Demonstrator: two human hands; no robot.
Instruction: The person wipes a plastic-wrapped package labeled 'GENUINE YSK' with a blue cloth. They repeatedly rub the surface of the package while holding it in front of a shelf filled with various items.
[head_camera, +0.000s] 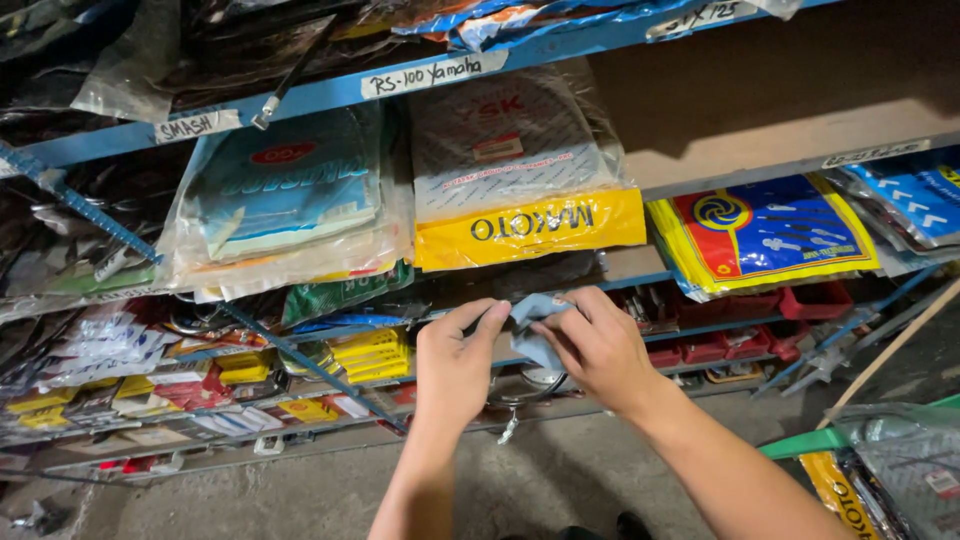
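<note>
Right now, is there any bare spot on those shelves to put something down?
Yes: the bare shelf board upper right, above the blue-and-yellow packets. The grey floor under the hands is bare too. The left shelves, stuffed with plastic packets and small yellow boxes, are crowded.

You are holding a small pale blue packet (535, 325), thin and soft like a plastic sleeve or folded cloth, creased and bent where it is pinched. It sits between your left hand (455, 362) and right hand (600, 350), fingertips of both pressed on its upper edge, its lower part hanging down. It is just below the yellow-banded bag (528, 228) on the shelf, in front of the shelf's blue rail.
</note>
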